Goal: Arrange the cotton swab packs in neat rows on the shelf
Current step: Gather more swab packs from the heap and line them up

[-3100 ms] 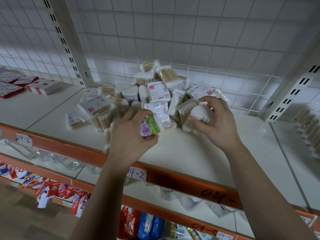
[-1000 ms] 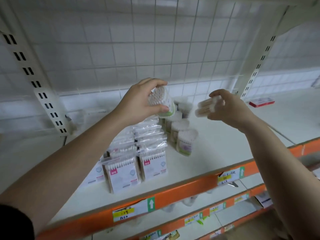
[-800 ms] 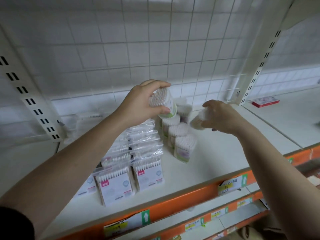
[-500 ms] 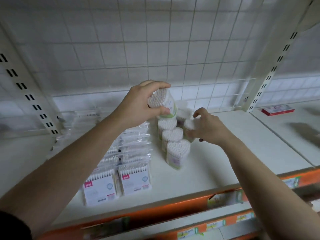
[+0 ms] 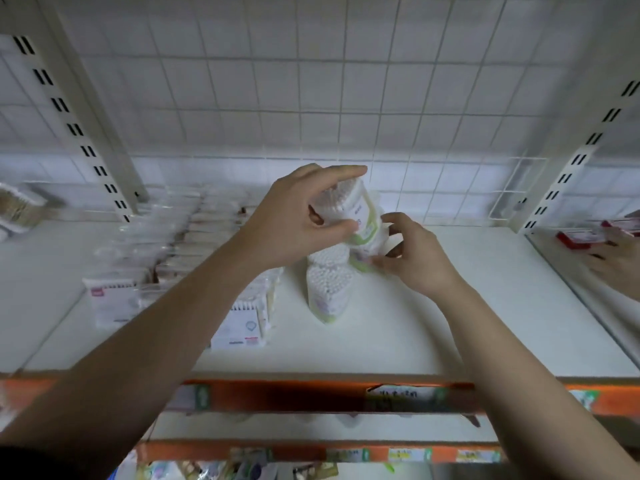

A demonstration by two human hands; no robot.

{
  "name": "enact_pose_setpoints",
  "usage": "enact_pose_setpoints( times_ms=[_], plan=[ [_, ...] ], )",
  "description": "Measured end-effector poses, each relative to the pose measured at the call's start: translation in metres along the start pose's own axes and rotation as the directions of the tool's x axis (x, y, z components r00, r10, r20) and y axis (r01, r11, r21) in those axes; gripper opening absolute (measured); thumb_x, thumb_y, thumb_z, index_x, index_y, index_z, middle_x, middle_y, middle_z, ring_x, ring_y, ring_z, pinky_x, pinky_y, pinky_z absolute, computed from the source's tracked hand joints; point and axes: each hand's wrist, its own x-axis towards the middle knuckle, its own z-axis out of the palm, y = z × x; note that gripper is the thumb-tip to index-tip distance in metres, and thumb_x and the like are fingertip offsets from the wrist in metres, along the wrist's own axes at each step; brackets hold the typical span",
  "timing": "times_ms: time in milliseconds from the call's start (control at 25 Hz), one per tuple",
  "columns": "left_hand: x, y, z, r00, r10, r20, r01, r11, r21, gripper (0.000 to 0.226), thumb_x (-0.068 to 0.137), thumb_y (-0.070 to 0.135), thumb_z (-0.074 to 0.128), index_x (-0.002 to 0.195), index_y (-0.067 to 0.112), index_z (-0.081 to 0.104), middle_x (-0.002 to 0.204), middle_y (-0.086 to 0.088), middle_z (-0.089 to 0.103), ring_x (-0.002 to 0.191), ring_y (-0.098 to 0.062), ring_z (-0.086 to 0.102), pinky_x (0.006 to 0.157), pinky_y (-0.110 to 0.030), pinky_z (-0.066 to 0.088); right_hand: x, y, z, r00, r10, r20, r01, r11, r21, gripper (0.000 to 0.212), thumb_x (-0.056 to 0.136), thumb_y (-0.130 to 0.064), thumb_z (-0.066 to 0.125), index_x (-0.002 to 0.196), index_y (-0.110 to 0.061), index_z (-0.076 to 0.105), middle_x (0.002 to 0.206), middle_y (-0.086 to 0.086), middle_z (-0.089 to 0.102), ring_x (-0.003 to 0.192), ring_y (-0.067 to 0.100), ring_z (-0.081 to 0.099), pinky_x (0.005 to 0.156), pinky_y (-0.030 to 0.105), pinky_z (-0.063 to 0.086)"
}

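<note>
My left hand point(image 5: 298, 220) is raised above the white shelf point(image 5: 467, 323) and grips a round cotton swab pack point(image 5: 351, 207) with a green label, tilted, swab tips showing. Just below and to the right, my right hand point(image 5: 415, 254) has its fingers around another green-labelled pack point(image 5: 369, 249) standing at the back of a short row of the same packs point(image 5: 329, 289). Left of that row, flat boxed swab packs point(image 5: 239, 329) stand in rows running towards the back, with one more row point(image 5: 110, 299) further left.
A wire grid forms the back wall point(image 5: 311, 98). Slotted uprights stand at the left point(image 5: 79, 133) and right point(image 5: 568, 174). The shelf's orange front edge point(image 5: 294, 396) carries labels. Red boxes point(image 5: 581, 235) and another person's hand point(image 5: 616, 265) are on the neighbouring shelf at right.
I turned from a loose heap of packs to this shelf. My right hand lowered its pack onto the back of the green-labelled row; my left hand stays raised with its pack.
</note>
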Motion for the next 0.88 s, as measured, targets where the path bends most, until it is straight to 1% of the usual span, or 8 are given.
enact_pose_setpoints(
  times_ms=[80, 240, 400, 480, 600, 680, 760, 880],
  plan=[
    [-0.005, 0.010, 0.012, 1.000, 0.003, 0.021, -0.003, 1.000, 0.009, 0.056, 0.079, 0.026, 0.072, 0.131, 0.034, 0.054, 0.103, 0.002, 0.054, 0.094, -0.008, 0.053, 0.073, -0.012, 0.043, -0.003, 0.012, -0.003, 0.999, 0.012, -0.034, -0.013, 1.000, -0.022, 0.054, 0.077, -0.026, 0.074, 0.125, -0.022, 0.050, 0.109, -0.002, 0.054, 0.074, 0.019, 0.062, 0.062, 0.025, 0.043],
    [-0.009, 0.017, 0.039, 0.997, -0.027, 0.075, 0.024, 0.999, 0.044, 0.058, 0.077, 0.031, 0.066, 0.133, 0.037, 0.051, 0.106, 0.007, 0.050, 0.096, -0.009, 0.053, 0.081, -0.029, 0.049, -0.008, 0.043, -0.001, 0.996, 0.055, -0.076, -0.060, 0.997, -0.053, 0.034, 0.082, -0.018, 0.066, 0.115, -0.019, 0.057, 0.098, 0.002, 0.061, 0.074, 0.021, 0.061, 0.063, 0.025, 0.043],
    [-0.014, 0.023, 0.059, 0.994, -0.055, 0.099, 0.044, 0.992, 0.119, 0.069, 0.077, 0.032, 0.069, 0.140, 0.031, 0.043, 0.118, 0.007, 0.056, 0.111, -0.008, 0.049, 0.093, -0.028, 0.042, -0.007, 0.061, 0.005, 0.997, 0.034, -0.075, -0.040, 0.996, -0.085, 0.013, 0.080, -0.016, 0.065, 0.092, -0.021, 0.063, 0.086, -0.001, 0.064, 0.069, 0.014, 0.057, 0.060, 0.018, 0.039],
    [-0.019, 0.022, 0.067, 0.995, -0.056, 0.077, 0.037, 0.974, 0.224, 0.071, 0.072, 0.040, 0.065, 0.138, 0.026, 0.046, 0.117, 0.009, 0.059, 0.112, -0.013, 0.047, 0.096, -0.032, 0.038, -0.007, 0.063, 0.008, 0.998, -0.002, -0.070, -0.005, 0.994, -0.112, 0.014, 0.080, -0.014, 0.064, 0.079, -0.026, 0.058, 0.080, -0.004, 0.060, 0.068, 0.015, 0.053, 0.058, 0.014, 0.034],
    [-0.027, 0.020, 0.077, 0.996, -0.065, 0.060, 0.031, 0.895, 0.446, 0.069, 0.068, 0.048, 0.058, 0.134, 0.028, 0.052, 0.115, 0.014, 0.061, 0.109, -0.014, 0.043, 0.093, -0.032, 0.028, -0.008, 0.062, 0.009, 0.997, -0.037, -0.067, 0.028, 0.991, -0.134, 0.014, 0.081, -0.010, 0.062, 0.083, -0.024, 0.061, 0.082, -0.005, 0.056, 0.072, 0.013, 0.051, 0.061, 0.019, 0.031],
    [-0.030, 0.019, 0.082, 0.989, -0.092, 0.117, 0.016, 0.845, 0.535, 0.066, 0.072, 0.048, 0.057, 0.135, 0.030, 0.050, 0.120, 0.016, 0.059, 0.112, -0.014, 0.042, 0.092, -0.032, 0.022, -0.007, 0.063, 0.010, 0.997, -0.044, -0.068, 0.034, 0.990, -0.138, 0.014, 0.080, -0.008, 0.061, 0.088, -0.019, 0.065, 0.084, -0.003, 0.056, 0.074, 0.013, 0.051, 0.064, 0.020, 0.032],
    [-0.032, 0.018, 0.086, 0.980, -0.106, 0.168, -0.012, 0.814, 0.581, 0.061, 0.078, 0.044, 0.060, 0.136, 0.031, 0.048, 0.124, 0.015, 0.055, 0.114, -0.014, 0.042, 0.094, -0.032, 0.019, -0.007, 0.064, 0.010, 0.997, -0.048, -0.060, 0.039, 0.988, -0.148, 0.015, 0.079, -0.009, 0.061, 0.089, -0.019, 0.066, 0.085, -0.001, 0.057, 0.075, 0.014, 0.051, 0.066, 0.022, 0.034],
    [-0.032, 0.017, 0.088, 0.982, -0.114, 0.148, 0.006, 0.810, 0.586, 0.051, 0.078, 0.033, 0.064, 0.128, 0.031, 0.056, 0.117, 0.010, 0.050, 0.106, -0.014, 0.048, 0.098, -0.029, 0.015, -0.007, 0.065, 0.011, 0.997, -0.047, -0.060, 0.037, 0.988, -0.148, 0.015, 0.080, -0.010, 0.061, 0.090, -0.019, 0.067, 0.087, 0.000, 0.058, 0.075, 0.014, 0.051, 0.067, 0.023, 0.035]
  ],
)
